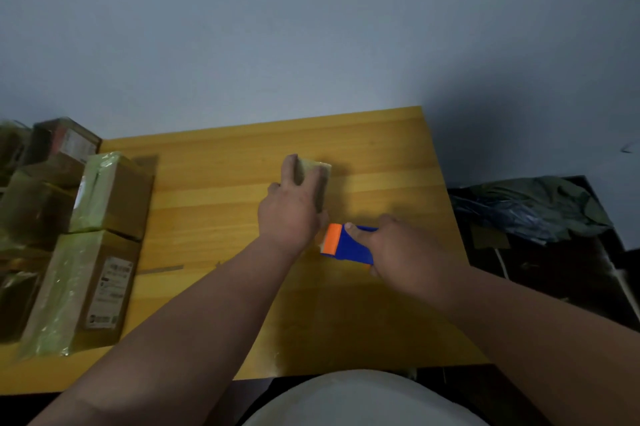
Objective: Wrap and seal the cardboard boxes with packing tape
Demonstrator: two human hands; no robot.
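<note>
Labels show on two of the stacked boxes at the left of the table [381,155], but the print is too blurred to read: the nearest wrapped box [83,290] carries a white shipping label with dark lines and a barcode-like strip on its side, and the far box [65,140] at the back corner has a pale label with a reddish patch. The middle box [110,195] shows a white sticker edge under its tape film.

The left hand [289,209] reaches forward over the yellow wooden table with the arm stretched out – its fingers are spread and curled over the near side and top of a small box [317,172], which sits on the table a little beyond the centre, already covered in shiny greenish tape. The right hand [398,249] lies just beside and nearer than the small box, gripping the blue tape dispenser [346,243]; the thumb lies along the blue body and the other fingers wrap round from the far side. The dispenser's orange end points left, towards the left wrist, close to the box's near end – whether it touches the box cannot be told.

A heap of dark plastic bags [530,207] lies beyond the table's right edge.
</note>
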